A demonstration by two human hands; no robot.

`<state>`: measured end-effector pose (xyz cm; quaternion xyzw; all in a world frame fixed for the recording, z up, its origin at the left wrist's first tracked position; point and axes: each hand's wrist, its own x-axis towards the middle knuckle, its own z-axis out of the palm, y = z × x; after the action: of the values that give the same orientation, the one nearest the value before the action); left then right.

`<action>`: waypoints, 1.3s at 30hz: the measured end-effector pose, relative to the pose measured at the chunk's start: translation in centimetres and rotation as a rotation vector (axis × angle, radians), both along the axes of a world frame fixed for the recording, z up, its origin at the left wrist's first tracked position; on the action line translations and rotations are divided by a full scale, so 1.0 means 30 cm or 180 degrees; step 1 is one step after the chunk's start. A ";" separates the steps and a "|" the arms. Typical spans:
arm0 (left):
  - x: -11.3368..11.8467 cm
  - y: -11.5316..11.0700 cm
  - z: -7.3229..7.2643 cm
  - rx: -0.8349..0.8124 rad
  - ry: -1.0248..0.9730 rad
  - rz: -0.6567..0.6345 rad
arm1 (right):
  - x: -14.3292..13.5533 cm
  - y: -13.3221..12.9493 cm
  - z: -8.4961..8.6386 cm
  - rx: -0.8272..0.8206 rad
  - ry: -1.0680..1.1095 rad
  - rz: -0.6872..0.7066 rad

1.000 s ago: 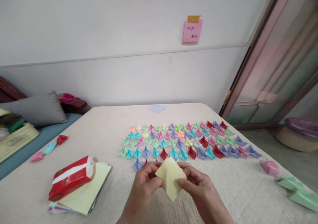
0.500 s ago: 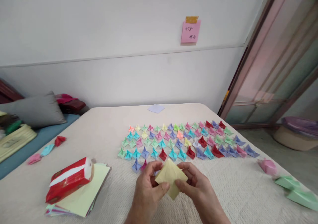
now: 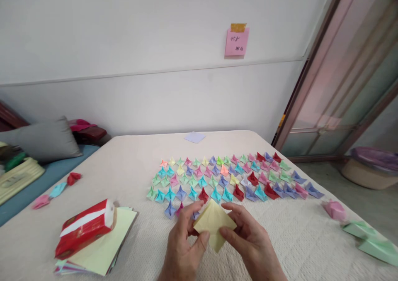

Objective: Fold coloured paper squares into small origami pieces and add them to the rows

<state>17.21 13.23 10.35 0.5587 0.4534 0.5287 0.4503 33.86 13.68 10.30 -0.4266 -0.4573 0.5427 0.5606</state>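
A folded sheet of yellow origami paper (image 3: 214,221) is held up at the near middle, one corner pointing away and a narrower flap pointing toward me. My left hand (image 3: 186,239) grips its left side, thumb on the front face. Its right side is pinched by my right hand (image 3: 245,235), thumb on the front and fingers behind. Just beyond the hands stand several rows of small folded paper boats (image 3: 217,194) in many colours. A purple one (image 3: 170,209) and a magenta one sit close to my left hand, which partly hides this nearest row.
To the left, a red packet (image 3: 85,229) lies on a stack of coloured paper (image 3: 102,252). Folded pieces lie at the left edge, including a blue one (image 3: 58,189); green ones (image 3: 377,248) lie at right. A purple sheet (image 3: 195,137) lies at the back, before the wall.
Both hands still hold the yellow paper in nearly the same place. My left thumb has shifted slightly left on the paper, and the view has tilted a little.
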 end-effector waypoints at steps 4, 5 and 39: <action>-0.002 0.007 -0.009 0.0057 0.0076 0.0017 | -0.001 -0.002 -0.010 0.0014 0.0000 -0.0036; -0.003 0.008 -0.009 0.0206 0.0139 0.0048 | -0.003 -0.003 -0.014 0.0017 0.0027 -0.0060; -0.023 0.023 0.008 -0.0505 -0.0295 -0.0939 | 0.003 -0.011 0.026 -0.0148 -0.0154 0.0768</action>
<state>16.51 13.93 10.60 0.5569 0.3856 0.4446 0.5861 33.96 13.36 11.07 -0.3944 -0.5061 0.6063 0.4699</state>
